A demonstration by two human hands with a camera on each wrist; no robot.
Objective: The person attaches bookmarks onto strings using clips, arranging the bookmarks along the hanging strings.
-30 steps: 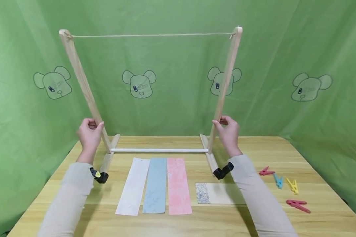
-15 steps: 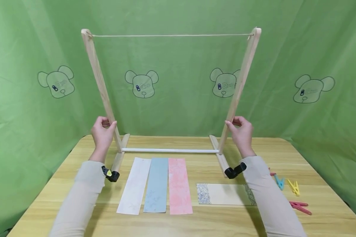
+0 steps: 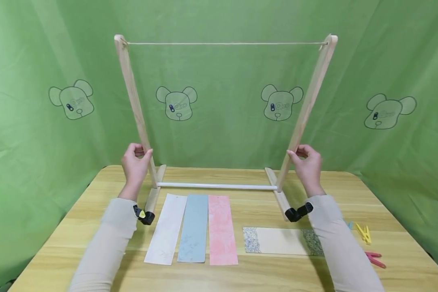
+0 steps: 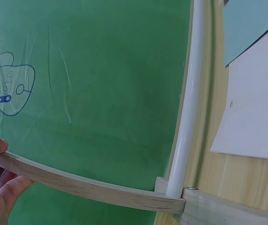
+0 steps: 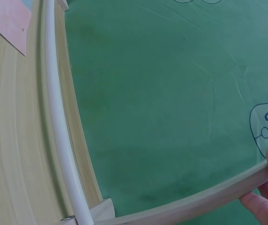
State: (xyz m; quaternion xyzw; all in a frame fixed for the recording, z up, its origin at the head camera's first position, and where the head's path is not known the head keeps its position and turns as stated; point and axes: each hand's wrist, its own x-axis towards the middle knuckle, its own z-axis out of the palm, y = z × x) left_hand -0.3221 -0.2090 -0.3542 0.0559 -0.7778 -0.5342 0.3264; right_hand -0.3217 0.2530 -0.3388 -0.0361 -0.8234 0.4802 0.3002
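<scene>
While I have left grip and right grip pinching posts of wooden frame, it stands on counter behind strips, posts upright, crossbar running left-right; backdrop lettering too faint to read.

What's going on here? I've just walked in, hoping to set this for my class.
A person is holding a wooden frame upright by its two posts, left grip on one, right grip on the other. A string spans the post tops. In front, a white strip, blue strip and pink strip lie side by side on the table. To their right is a patterned card, then a yellow clip and a red clip.
</scene>
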